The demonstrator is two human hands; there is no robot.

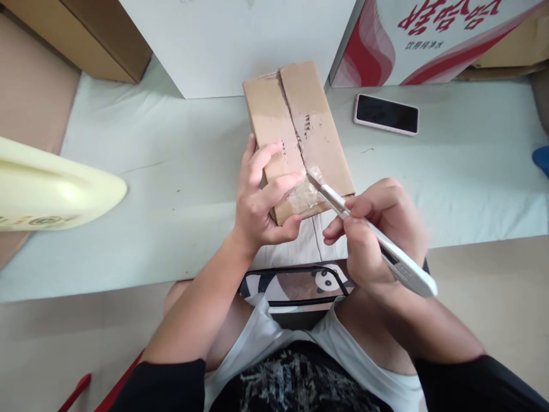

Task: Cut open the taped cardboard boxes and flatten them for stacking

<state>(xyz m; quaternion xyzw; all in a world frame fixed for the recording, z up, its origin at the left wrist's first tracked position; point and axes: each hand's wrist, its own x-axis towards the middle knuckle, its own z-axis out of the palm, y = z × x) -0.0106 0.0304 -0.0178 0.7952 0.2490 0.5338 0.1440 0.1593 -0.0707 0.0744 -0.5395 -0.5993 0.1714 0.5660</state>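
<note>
A small brown cardboard box [319,123] lies tilted near the front edge of the cloth-covered surface, a dark seam running along its top. My left hand [263,197] grips its near left corner, thumb on the near side and fingers over the top. Clear tape [305,193] crosses the seam at the near end. My right hand [377,229] is closed around the white handle of a utility knife [337,200]. The knife's blade tip touches the seam at the tape, just beside my left fingertips.
A phone [386,114] lies face up to the right of the box. Behind stand a large white box [240,51] and a red-and-white carton [412,51]. A pale yellow rounded object [60,186] juts in from the left; a brown carton [98,40] is at back left.
</note>
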